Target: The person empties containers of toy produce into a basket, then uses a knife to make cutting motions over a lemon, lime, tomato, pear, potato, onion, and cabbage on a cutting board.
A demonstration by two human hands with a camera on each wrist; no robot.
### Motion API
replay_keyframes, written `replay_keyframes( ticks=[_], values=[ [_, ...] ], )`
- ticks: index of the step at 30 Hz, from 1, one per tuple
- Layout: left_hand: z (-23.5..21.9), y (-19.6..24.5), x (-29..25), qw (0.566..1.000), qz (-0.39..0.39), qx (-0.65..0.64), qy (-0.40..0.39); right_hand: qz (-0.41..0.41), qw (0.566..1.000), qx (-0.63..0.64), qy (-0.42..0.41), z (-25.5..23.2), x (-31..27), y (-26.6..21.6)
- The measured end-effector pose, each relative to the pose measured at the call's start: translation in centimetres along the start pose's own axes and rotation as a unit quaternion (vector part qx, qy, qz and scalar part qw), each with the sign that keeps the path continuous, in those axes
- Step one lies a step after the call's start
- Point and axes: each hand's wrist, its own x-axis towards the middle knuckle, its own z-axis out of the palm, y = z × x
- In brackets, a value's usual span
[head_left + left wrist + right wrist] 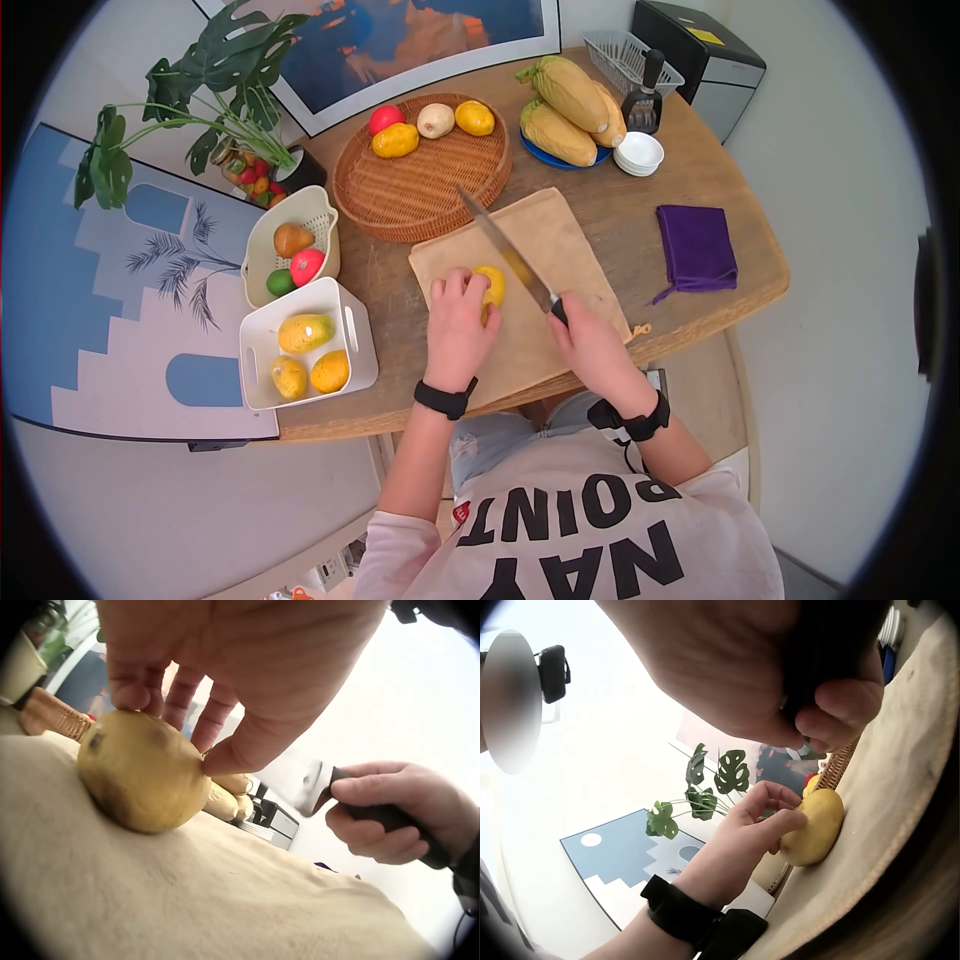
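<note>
A yellow fruit (492, 285) with brown spots lies on the tan cutting board (560, 235). The left hand (461, 325) holds it from above, thumb on one side and fingertips on the other; the left wrist view shows this grip on the fruit (142, 772) closely. The right hand (592, 345) grips the black handle of a large knife (512, 255), its blade raised beside the fruit and pointing toward the wicker tray. In the right wrist view the right hand (780, 675) is close to the camera, around the dark handle, and the blade is hidden.
Behind the board is a wicker tray (420, 185) with several fruits. At left stand a cream basket (328, 225) and a white bin (362, 345) with fruit. Corn (560, 130) on a blue plate, white bowls (640, 155) and a purple cloth (697, 248) lie to the right.
</note>
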Motion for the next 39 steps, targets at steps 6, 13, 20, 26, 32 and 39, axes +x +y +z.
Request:
replay_keyframes(
  ticks=[6,13,20,26,32,39],
  values=[
    [0.3,-0.7,-0.5,1.0,-0.01,-0.026,0.003,0.009,0.999,0.051,-0.005,-1.2,0.0,-1.0],
    [0.0,-0.9,-0.1,0.999,-0.008,-0.04,0.005,-0.029,0.999,0.018,-0.025,-0.1,0.6,-0.6],
    [0.0,-0.8,-0.3,0.998,-0.016,-0.049,0.024,-0.004,1.0,0.021,-0.017,-0.3,0.5,-1.5],
    [0.1,-1.7,-0.9,0.997,-0.029,-0.063,0.032,0.004,0.999,0.047,-0.023,-1.0,-0.1,-2.7],
    [-0.2,-1.7,-0.8,0.997,-0.032,-0.066,0.03,-0.009,0.999,-0.004,-0.036,-0.4,0.5,-2.0],
    [0.0,-2.1,-1.1,0.995,-0.031,-0.078,0.048,-0.038,0.999,-0.022,-0.011,0.3,-0.2,-1.9]
  ],
)
